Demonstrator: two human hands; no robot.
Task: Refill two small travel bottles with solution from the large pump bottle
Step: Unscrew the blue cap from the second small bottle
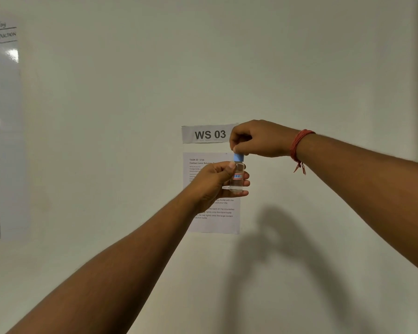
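Observation:
A small clear travel bottle [237, 177] with a blue cap [239, 157] is held upright in the air in front of a pale wall. My left hand [214, 182] wraps around the bottle's body from the left. My right hand [256, 138] comes from above and pinches the blue cap between thumb and fingers. The bottle looks clear, with a small blue-and-red label on its front. The large pump bottle and a second travel bottle are out of view.
On the wall behind my hands hangs a sign reading "WS 03" [209, 134] above a printed task sheet [215, 222]. A glossy whiteboard sheet [4, 131] covers the wall at the far left. A red thread band [299, 147] circles my right wrist.

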